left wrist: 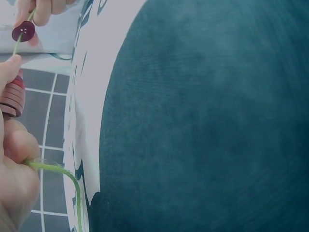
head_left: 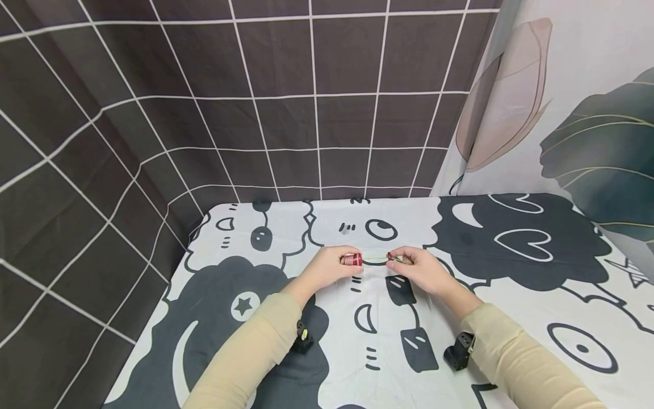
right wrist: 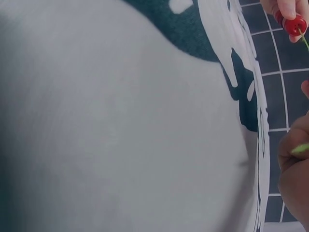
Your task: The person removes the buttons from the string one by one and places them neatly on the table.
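My left hand grips a short stack of red buttons, threaded face to face on a green string. One length of that string trails out below the left palm in the left wrist view. Opposite it, my right hand pinches the string with a single dark red button at its fingertips. Between the two hands a short stretch of string runs straight from the stack to this button. The right wrist view shows the stack's end button with string coming from its holes, and more string inside the curled right fingers.
Both hands are above a bed-like surface covered with a black-and-white cartoon cloth. Dark grid-patterned fabric hangs behind and at the left. A leaf-print curtain hangs at the right. Each wrist carries a small black camera.
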Action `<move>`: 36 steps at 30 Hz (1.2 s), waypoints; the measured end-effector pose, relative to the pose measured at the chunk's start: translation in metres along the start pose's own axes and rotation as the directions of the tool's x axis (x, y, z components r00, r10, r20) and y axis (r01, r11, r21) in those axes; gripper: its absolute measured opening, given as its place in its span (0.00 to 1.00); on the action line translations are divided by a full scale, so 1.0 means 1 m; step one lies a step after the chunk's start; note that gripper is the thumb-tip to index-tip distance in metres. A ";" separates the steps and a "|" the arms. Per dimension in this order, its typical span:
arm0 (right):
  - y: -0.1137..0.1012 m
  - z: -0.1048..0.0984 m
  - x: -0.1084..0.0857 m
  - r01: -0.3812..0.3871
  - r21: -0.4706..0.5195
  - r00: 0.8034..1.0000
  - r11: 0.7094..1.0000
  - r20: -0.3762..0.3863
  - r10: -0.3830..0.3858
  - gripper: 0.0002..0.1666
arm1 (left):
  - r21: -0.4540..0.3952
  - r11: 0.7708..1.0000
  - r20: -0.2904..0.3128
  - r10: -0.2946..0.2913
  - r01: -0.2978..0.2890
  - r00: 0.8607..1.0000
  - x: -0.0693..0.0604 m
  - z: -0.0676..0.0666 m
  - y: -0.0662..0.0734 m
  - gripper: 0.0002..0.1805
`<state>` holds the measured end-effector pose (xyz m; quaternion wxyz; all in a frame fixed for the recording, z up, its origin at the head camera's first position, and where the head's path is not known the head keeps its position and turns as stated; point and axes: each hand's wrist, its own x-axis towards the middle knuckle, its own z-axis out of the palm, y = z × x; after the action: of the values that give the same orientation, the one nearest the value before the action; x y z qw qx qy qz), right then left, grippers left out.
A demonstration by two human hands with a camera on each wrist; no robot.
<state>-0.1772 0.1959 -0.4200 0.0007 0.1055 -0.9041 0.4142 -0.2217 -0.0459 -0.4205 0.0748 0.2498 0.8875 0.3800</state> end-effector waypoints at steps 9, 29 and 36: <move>0.004 -0.002 -0.002 -0.012 0.030 0.999 0.999 -0.034 0.013 0.17 | -0.014 1.000 0.000 -0.009 0.009 1.000 -0.001 -0.002 0.002 0.22; 0.012 -0.008 -0.005 -0.048 0.095 0.993 0.994 -0.102 0.058 0.18 | -0.031 0.999 -0.021 -0.012 0.011 1.000 -0.002 -0.003 0.000 0.21; 0.016 -0.014 -0.007 -0.057 0.049 0.991 0.997 -0.116 0.063 0.18 | -0.031 0.999 -0.017 -0.025 0.024 1.000 -0.002 -0.002 -0.001 0.21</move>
<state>-0.1743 0.2177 -0.4235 0.0392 0.0535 -0.8955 0.4402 -0.2214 -0.0490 -0.4201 0.0754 0.2342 0.8852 0.3949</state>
